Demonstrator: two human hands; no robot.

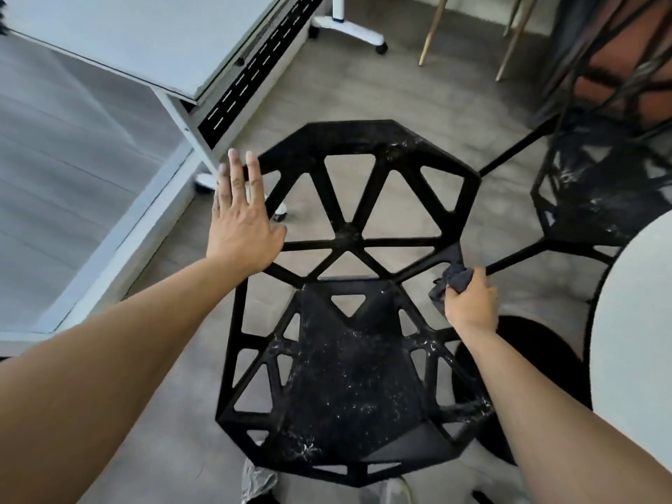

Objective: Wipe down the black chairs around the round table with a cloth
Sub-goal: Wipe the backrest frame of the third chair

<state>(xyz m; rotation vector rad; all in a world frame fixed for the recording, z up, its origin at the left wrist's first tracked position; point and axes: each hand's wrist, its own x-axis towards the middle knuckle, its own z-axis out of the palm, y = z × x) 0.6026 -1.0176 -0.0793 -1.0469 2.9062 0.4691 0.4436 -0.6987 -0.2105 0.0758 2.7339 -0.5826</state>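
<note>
**Bracing the chair while wiping its frame**

The left hand (242, 227), fingers straight, is steadying the dusty black geometric lattice chair (349, 296), likely against sliding. The right hand (469, 303) is gripping a bunched dark grey cloth (452, 280), pressing it against the backrest's right edge beside the round white surface (636, 321).

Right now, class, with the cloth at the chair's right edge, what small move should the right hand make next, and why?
Probably draw the cloth, gripped in the right hand, down onto the seat of the black chair. White specks and smears show across the seat, while the cloth sits only at the backrest's right edge. The left hand lies flat on the left frame, seemingly steadying it.
</note>
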